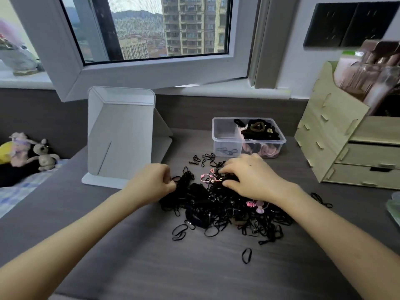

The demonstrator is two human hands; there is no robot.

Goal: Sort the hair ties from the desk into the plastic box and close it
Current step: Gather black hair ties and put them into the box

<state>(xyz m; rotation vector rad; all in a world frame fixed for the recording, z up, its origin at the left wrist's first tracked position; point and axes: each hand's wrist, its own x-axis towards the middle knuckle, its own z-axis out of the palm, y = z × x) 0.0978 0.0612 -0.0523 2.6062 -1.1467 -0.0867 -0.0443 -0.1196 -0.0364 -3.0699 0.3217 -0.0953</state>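
A big pile of black hair ties (218,211) with a few pink ones (205,178) lies mid-desk. My left hand (151,182) sits at the pile's left edge, fingers curled and pinching black ties. My right hand (249,176) rests on top of the pile, its fingertips curled into the ties near the pink ones. Behind the pile stands the clear plastic box (225,137), open and divided: the right section holds thick black and pink scrunchies, the left section a few thin ties. No lid is in view.
A white folding mirror stand (121,135) is at the left rear of the grey desk (129,256). A wooden drawer organiser (346,148) stands at the right. A stray tie (246,255) lies in front. Plush toys (32,152) sit on the bed, far left.
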